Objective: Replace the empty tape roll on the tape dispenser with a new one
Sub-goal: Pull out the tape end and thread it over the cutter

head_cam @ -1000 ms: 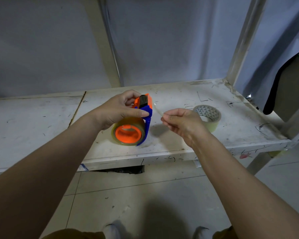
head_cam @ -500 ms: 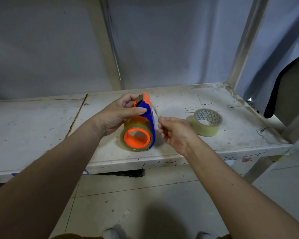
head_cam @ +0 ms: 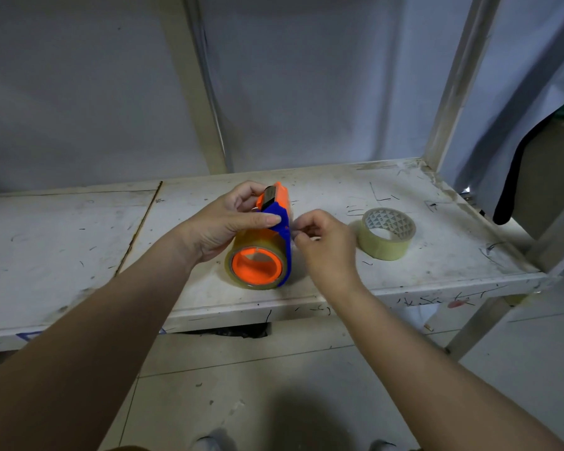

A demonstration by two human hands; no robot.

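Note:
An orange and blue tape dispenser [head_cam: 275, 213] stands on the white table [head_cam: 437, 255] with a clear tape roll [head_cam: 258, 252] around its orange hub. My left hand [head_cam: 222, 222] grips the dispenser's upper part, thumb across the blue side. Just right of the dispenser, my right hand [head_cam: 323, 242] has its fingertips pinched together at the blue frame's edge, seemingly on the clear tape's loose end, which is hard to make out. A second, yellowish tape roll [head_cam: 388, 234] lies flat on the table to the right, apart from both hands.
The table's front edge [head_cam: 274, 307] runs just below the dispenser. White shelf posts [head_cam: 453, 83] rise at the back and right. A dark cloth [head_cam: 515, 177] hangs at the far right. Tiled floor and my shoes show below.
My right hand came in from the right with the pulled-out tape strip and now pinches right at the dispenser's side. The dispenser has turned so that its orange hub faces me more.

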